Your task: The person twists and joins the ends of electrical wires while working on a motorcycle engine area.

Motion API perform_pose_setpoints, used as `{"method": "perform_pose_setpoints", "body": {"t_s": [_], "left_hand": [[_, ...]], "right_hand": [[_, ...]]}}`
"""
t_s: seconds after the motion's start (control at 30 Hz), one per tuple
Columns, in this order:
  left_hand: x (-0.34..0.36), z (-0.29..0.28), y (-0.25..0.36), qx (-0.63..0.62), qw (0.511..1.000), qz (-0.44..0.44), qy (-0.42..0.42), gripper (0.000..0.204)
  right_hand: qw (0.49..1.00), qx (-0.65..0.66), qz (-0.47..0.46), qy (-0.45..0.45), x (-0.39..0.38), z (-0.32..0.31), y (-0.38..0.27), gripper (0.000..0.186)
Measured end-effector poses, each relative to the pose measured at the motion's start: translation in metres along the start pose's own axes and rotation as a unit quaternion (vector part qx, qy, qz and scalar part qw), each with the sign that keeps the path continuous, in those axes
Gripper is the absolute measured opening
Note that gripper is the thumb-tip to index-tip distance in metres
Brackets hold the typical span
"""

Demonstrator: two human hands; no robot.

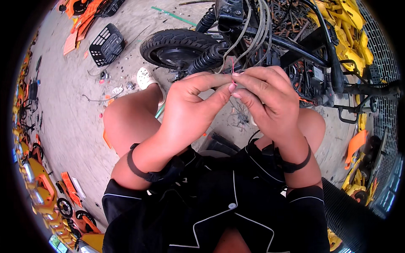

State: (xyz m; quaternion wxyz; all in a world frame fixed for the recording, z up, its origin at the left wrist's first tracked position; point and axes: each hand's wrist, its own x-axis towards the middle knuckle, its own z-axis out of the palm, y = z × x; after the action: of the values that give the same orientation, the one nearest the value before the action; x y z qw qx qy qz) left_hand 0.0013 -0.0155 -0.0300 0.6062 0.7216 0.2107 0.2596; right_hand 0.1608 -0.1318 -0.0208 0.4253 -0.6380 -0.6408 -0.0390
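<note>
Both of my hands meet in front of my chest around a thin red strand (pixel 233 63), which looks like a wire or thread. My left hand (pixel 192 101) pinches it between thumb and forefinger. From the other side my right hand (pixel 270 95) grips it, thumb and fingertips pressed together. One end of the strand sticks up above the fingertips, and a small bit shows between them. The rest is hidden by the fingers. Just beyond my hands stands a stripped black scooter frame (pixel 291 48) with loose grey cables (pixel 261 25).
The scooter's rear wheel (pixel 177 48) and shock absorber (pixel 207 58) lie ahead. On the concrete floor (pixel 139 21) are a black plastic basket (pixel 107 44), orange panels (pixel 80 25) and a green strip (pixel 174 16). Yellow body parts (pixel 350 25) pile up at the right.
</note>
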Motion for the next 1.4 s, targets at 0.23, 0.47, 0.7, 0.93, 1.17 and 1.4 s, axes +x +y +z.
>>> {"method": "perform_pose_setpoints", "body": {"t_s": [0.23,0.47,0.7,0.93,1.17,1.4], "left_hand": [[-0.001,0.000,0.002,0.064,0.997,0.033,-0.009,0.021],[-0.001,0.001,0.004,0.080,0.996,0.032,0.000,0.021],[-0.002,0.004,0.004,0.053,0.999,-0.009,0.000,0.020],[-0.001,0.003,-0.001,0.057,0.998,0.034,0.011,0.016],[-0.003,0.002,0.007,0.074,0.997,0.021,-0.009,0.013],[-0.004,0.006,0.006,0.078,0.996,0.021,-0.040,0.017]], "right_hand": [[0.998,-0.046,-0.041,0.023,-0.002,0.003,0.005,0.029],[0.985,-0.133,-0.102,0.045,-0.003,0.008,0.005,0.037],[0.974,-0.174,-0.136,0.059,-0.008,0.012,0.005,0.034],[0.977,-0.160,-0.128,0.058,-0.007,0.015,0.001,0.031],[0.994,-0.102,-0.027,0.036,-0.005,0.012,-0.009,0.022],[0.881,0.302,0.357,-0.066,0.002,-0.012,-0.003,0.004]]}}
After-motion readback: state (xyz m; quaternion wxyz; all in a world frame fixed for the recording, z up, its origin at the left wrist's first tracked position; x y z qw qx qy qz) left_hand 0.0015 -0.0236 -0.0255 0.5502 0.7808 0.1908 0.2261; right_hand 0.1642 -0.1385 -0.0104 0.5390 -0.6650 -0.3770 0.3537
